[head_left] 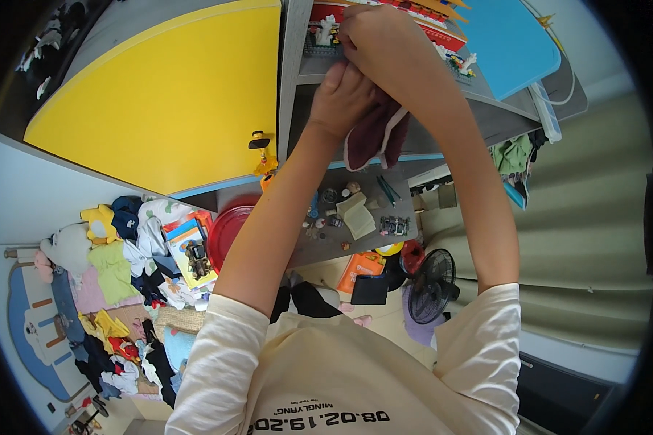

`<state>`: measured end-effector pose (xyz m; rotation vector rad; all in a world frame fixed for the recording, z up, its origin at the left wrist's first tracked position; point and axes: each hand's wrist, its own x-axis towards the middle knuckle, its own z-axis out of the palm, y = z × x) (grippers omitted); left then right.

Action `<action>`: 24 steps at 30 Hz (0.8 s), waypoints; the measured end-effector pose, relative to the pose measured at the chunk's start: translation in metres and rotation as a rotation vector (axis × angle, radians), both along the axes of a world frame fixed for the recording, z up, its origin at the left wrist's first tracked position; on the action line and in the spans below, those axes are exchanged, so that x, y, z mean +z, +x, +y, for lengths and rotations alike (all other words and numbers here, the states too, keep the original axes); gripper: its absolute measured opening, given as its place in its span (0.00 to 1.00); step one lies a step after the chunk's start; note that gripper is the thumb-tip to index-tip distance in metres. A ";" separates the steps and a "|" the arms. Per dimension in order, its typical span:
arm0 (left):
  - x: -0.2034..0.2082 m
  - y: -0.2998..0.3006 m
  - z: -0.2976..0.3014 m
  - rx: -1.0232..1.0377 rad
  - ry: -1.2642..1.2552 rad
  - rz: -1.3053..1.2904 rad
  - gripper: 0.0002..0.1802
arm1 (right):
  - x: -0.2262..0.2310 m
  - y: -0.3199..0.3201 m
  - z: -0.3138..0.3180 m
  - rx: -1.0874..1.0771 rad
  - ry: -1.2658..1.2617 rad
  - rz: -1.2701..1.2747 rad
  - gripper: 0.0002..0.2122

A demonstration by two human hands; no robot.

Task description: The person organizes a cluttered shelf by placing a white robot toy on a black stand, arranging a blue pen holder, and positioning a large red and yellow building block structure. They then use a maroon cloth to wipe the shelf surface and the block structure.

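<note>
My left hand [345, 101] is closed around a maroon cloth [374, 138] with a pale edge, which hangs down below it. My right hand [374, 32] is just above the left, at the shelf, its fingers curled; what they grip, if anything, is hidden. Beside the right fingers is a small white figure [327, 30] on a toy-brick base. A red and yellow toy-brick building [442, 36] stands behind the right wrist, and another small brick piece [463, 65] sits to its right.
A yellow cabinet door [159, 94] fills the upper left; a blue panel [511, 47] is at upper right. Below my arms, a grey desk [326, 249] carries an open booklet [356, 216] and small items. A red basin [228, 232], clothes pile [145, 254] and black fan [429, 286] are lower down.
</note>
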<state>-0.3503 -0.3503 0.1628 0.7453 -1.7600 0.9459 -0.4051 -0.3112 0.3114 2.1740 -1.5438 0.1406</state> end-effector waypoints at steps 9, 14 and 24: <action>0.003 0.005 0.001 -0.018 0.028 -0.048 0.18 | -0.003 -0.018 -0.011 0.199 0.004 -0.168 0.06; 0.009 0.005 0.005 -0.063 0.035 -0.022 0.14 | 0.001 -0.028 -0.013 0.246 0.059 -0.161 0.04; 0.005 0.002 -0.002 0.089 -0.083 -0.011 0.12 | 0.006 -0.028 -0.010 0.184 0.113 -0.481 0.07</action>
